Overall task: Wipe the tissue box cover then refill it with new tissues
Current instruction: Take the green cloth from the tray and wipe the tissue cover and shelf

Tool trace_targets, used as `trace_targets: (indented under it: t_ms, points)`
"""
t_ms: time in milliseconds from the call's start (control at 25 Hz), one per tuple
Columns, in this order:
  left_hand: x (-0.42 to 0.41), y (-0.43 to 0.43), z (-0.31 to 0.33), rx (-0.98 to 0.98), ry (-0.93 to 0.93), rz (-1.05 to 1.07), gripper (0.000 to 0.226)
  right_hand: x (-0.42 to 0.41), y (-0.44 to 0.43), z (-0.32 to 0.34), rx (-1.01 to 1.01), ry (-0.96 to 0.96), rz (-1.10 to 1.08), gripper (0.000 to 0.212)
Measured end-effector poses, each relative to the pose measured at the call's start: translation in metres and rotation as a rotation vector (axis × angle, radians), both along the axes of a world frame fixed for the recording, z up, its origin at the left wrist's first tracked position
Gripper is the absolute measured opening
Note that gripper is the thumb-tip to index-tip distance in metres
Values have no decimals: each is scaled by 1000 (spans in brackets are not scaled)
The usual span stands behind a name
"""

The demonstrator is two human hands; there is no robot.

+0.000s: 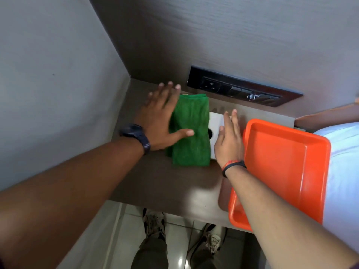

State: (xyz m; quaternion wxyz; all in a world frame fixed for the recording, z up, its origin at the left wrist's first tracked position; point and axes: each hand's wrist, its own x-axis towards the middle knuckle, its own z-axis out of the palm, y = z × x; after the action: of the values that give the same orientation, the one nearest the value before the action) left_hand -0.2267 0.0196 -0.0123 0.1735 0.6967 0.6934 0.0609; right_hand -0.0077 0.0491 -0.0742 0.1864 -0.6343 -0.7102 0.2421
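The white tissue box cover [215,123] sits on the dark table [165,181], half under a green cloth [190,131]. The left hand [161,121] lies flat and spread on the cloth; the right hand [229,140] rests open on the cover — wiping looks just started. No new tissues show, so refilling is left. An orange tray [281,171] waits just beside.

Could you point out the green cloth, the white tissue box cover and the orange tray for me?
green cloth [189,131]: head view, middle of the folded fabric.
white tissue box cover [216,121]: head view, bare top beside the cloth.
orange tray [281,166]: head view, flat inner floor.
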Motion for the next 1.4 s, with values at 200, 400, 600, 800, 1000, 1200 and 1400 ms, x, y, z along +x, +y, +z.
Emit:
trace_targets:
  t_ms: [200,400,600,800,1000,1200,1400]
  points:
    - [89,18,-31,18,68,135,79,-4,-6,-8,42,43,-27,51]
    - [86,19,-49,121,122,153,71,0,-5,-11,71,-12,-11,50]
    - [61,12,-48,64,158,213,70,-2,-7,-10,62,-52,-6,49]
    - [16,-2,-50,63,166,357,68,-3,-7,-10,70,-63,-8,48]
    - [7,-18,-49,57,94,594,64,-3,-6,-13,68,-50,-9,49]
    - [32,-11,-46,36,197,282,64,-5,-6,-14,70,-62,-7,51]
    - [11,-6,-46,71,190,128,65,-3,-5,-12,66,-70,10,51]
